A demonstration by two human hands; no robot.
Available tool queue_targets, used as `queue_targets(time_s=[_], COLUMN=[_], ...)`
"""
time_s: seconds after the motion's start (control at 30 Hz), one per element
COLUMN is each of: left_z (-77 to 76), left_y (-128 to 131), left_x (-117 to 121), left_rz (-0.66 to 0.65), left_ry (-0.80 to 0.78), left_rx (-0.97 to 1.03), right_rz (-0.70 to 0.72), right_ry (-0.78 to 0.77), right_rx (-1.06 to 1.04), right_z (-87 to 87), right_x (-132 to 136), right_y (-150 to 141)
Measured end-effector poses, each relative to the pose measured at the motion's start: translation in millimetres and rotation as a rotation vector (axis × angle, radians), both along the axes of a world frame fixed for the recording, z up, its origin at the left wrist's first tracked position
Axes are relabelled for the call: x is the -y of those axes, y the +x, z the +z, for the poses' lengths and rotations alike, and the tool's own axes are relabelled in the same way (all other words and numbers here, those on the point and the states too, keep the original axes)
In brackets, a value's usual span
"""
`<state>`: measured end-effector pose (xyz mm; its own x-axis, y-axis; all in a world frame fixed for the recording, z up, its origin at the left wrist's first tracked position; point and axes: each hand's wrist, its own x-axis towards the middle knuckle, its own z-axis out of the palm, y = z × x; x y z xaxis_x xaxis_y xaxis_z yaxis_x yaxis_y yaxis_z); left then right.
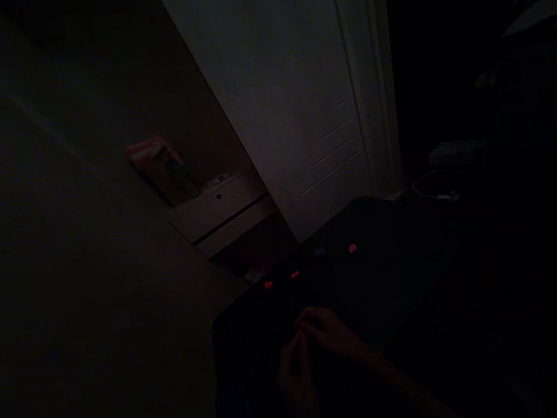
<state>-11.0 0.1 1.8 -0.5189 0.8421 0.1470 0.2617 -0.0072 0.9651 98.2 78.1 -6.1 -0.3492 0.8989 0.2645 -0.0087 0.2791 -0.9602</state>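
Note:
The scene is very dark. Over the dark table [391, 270], my left hand [295, 365] and my right hand [326, 331] meet at the fingertips. Both are closed in a pinch. A faint reddish spot shows where the fingertips touch, but whatever they hold is too small and dim to name. Beyond the hands, small orange-red pieces lie apart on the table: one on the left [268, 285], a thin one [295, 274] beside it, and a rounded one [353, 248] farther right. Between the last two sits a dim purple piece [319, 252].
A pale panelled door [291, 100] stands behind the table. To its left is a light drawer unit [223, 208] with a reddish bag-like item [155, 166] on it. A blue patch [235, 415] shows at the table's near left. A white cable [426, 182] lies at the right.

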Motion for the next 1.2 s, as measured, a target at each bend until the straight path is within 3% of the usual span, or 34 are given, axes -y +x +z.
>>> queue_targets(time_s=[0.43,0.9,1.2], left_z=[-0.2,-1.8,-6.0], left_y=[4.2,2.1,1.8], left_x=[-1.1,-0.1,-1.5], left_rz=[0.035,0.032,0.029], left_ry=[-0.027,-0.027,-0.014], left_rx=[0.107,0.022,0.08], right_rz=[-0.017,-0.014,-0.029], right_ry=[0.007,0.009,0.021], right_rx=[0.029,0.036,0.007], right_z=[-2.0,1.2,-3.7], right_x=[0.0,1.3,-0.1], right_y=[-1.0,0.3,-2.0])
